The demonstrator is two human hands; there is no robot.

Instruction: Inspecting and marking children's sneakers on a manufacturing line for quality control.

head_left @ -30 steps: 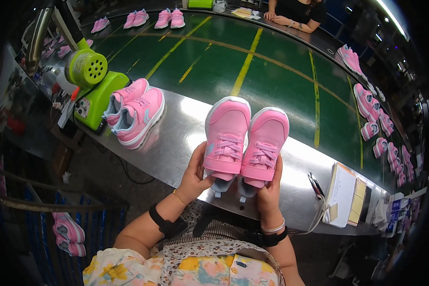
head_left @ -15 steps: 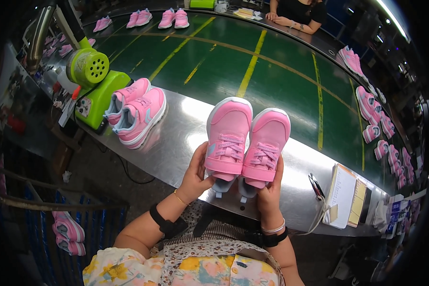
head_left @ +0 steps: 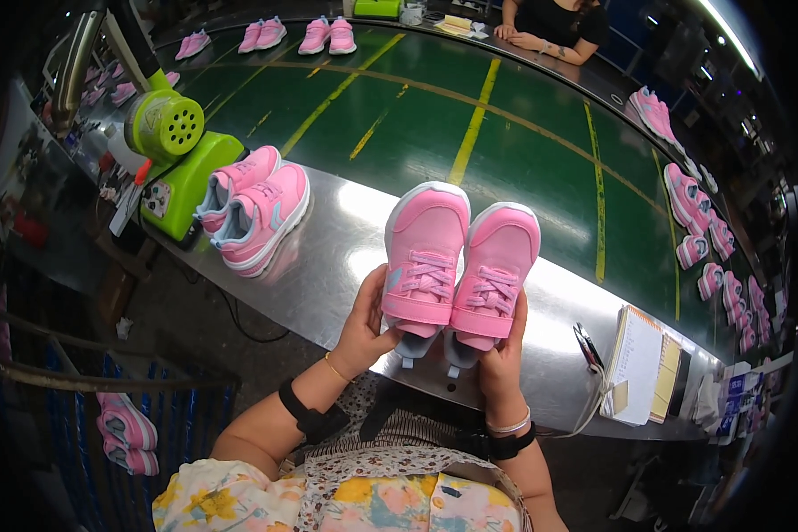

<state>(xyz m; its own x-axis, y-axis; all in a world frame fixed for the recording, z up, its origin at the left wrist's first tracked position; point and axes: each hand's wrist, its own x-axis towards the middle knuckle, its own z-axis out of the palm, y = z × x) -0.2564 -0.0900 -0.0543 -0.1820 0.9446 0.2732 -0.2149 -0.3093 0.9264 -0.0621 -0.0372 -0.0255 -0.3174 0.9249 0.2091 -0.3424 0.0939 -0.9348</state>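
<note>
Side by side in front of me are two pink sneakers with white soles, toes pointing away. My left hand [head_left: 365, 321] is closed round the heel side of the left sneaker [head_left: 430, 235]. Round the outer heel side of the right sneaker [head_left: 503, 253] my right hand [head_left: 504, 355] is closed. Each shoe has purple-pink laces, a pink strap and a light blue heel loop. The fingers under the shoes are hidden. Left of them, another pair of pink sneakers [head_left: 270, 213] stands on the metal ledge [head_left: 337, 266].
A lime-green machine [head_left: 195, 182] stands at the left end of the ledge. To the right lie a notebook [head_left: 634, 363] and dark scissors-like tool [head_left: 587, 344]. Beyond runs a green belt [head_left: 399, 115] with yellow lines, carrying pink shoes. A person [head_left: 554, 31] sits across it.
The belt's yellow lines and the shoes on it have shifted slightly to the right. My hands and the held sneakers have stayed nearly still.
</note>
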